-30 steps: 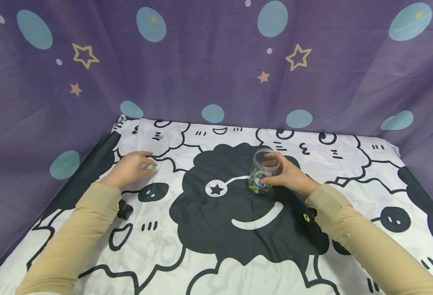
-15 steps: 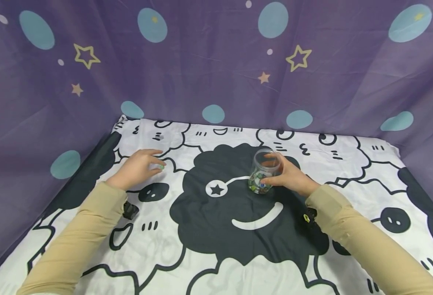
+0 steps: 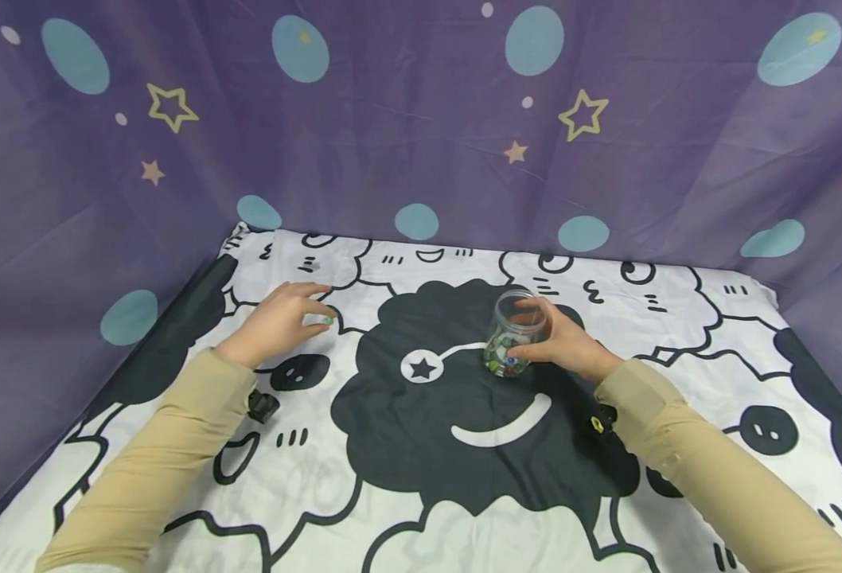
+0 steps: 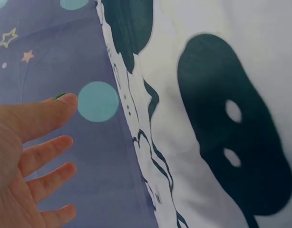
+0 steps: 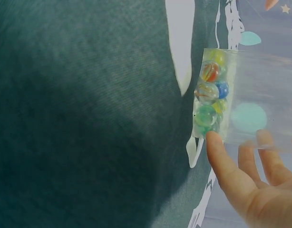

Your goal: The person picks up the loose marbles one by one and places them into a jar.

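A clear open-topped jar (image 3: 498, 325) stands on the dark cloud print, with several glass marbles (image 5: 206, 115) in its bottom. My right hand (image 3: 567, 344) grips its near side, thumb low and fingers around the back. To the left, my left hand (image 3: 272, 325) is raised over the white cloth and pinches a small green marble (image 3: 329, 320) between thumb and a finger. In the left wrist view, the thumb hides most of that marble, and the other fingers (image 4: 53, 183) are spread apart.
A white cloth (image 3: 392, 509) with black cartoon clouds covers the table. Behind and to the left hangs a purple curtain (image 3: 421, 143) with stars and blue dots. A dark wrist device (image 3: 263, 406) sits under the left cuff.
My left hand has moved to the right, toward the jar, carrying the green marble. The right hand and jar have stayed in place.
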Demonstrator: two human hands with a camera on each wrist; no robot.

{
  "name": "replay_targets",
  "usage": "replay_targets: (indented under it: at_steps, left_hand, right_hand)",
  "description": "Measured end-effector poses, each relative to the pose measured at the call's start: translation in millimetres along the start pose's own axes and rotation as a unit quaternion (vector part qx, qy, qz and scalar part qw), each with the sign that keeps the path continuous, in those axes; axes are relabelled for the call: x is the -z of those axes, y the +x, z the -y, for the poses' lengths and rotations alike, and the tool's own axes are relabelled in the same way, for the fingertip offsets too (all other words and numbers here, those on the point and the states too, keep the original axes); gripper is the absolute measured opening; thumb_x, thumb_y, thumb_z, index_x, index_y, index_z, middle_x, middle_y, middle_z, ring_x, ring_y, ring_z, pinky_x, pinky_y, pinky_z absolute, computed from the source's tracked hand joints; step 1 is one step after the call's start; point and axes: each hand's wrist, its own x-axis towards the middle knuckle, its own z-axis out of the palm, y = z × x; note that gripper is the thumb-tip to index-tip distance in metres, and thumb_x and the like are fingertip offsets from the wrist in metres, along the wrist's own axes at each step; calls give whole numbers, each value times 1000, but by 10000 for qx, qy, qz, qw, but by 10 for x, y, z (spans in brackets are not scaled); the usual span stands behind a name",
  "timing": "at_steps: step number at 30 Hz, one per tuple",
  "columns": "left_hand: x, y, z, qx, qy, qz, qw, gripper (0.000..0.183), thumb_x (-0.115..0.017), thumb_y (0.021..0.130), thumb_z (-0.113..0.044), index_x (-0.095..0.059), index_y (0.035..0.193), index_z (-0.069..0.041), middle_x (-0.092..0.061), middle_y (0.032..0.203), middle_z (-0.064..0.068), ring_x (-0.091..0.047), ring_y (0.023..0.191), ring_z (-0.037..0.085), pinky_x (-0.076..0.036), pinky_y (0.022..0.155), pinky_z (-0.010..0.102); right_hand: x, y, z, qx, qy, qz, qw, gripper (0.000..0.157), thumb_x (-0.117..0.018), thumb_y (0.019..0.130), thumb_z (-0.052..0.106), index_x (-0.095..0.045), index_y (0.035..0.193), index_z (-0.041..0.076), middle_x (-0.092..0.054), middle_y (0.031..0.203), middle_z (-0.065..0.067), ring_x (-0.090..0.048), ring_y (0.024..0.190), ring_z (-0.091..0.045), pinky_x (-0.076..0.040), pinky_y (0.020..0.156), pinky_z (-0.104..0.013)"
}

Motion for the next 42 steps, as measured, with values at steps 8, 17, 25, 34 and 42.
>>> replay_targets:
  at_steps: [8, 17, 25, 34, 42]
  left_hand:
    - [39, 76, -155, -255, 91, -55, 9996, 22, -76, 78, -8, -75, 100, -6, -55, 130, 22, -50, 121, 39, -36, 106, 52]
    - [60, 210, -405, -524, 175, -84, 9984, 23, -77, 78, -14, -75, 100, -7, -56, 131, 20, -49, 124, 38, -31, 108, 60]
    - [12, 313, -626, -791, 178, -166, 9966, 22, -76, 81, -16, -75, 101, -10, -56, 131, 18, -50, 124, 35, -34, 108, 57]
    - [-48, 492, -898, -1125, -126, -355, 9929, 19, -74, 83, -17, -75, 101, -11, -57, 131, 16, -52, 122, 33, -36, 108, 53]
    - [-70, 650, -1172, -1220, -297, -266, 9917, 21, -73, 84, -21, -75, 104, -15, -55, 135, 12, -48, 128, 28, -33, 111, 50]
  right_hand:
    - [0, -8, -6, 12, 10, 1, 10000, 82, -76, 81, 19, -27, 146, 11, -41, 143, -17, -50, 98, -29, -52, 77, -43]
    - [-7, -9, 6, -7, -44, -17, 10000, 81, -75, 82, 18, -27, 145, 11, -41, 143, -17, -48, 98, -27, -51, 77, -41]
    - [-7, -9, 11, -35, -77, -39, 10000, 80, -75, 82, 18, -27, 145, 11, -42, 143, -17, -49, 98, -27, -51, 76, -40]
    - [7, -13, 8, -36, -90, -33, 9999, 81, -75, 81, 18, -27, 145, 11, -42, 143, -18, -50, 94, -27, -52, 76, -42]
    - [-1, -14, 7, -30, -72, -13, 10000, 81, -75, 82, 19, -26, 146, 11, -41, 143, -18, -49, 98, -28, -52, 77, -42]
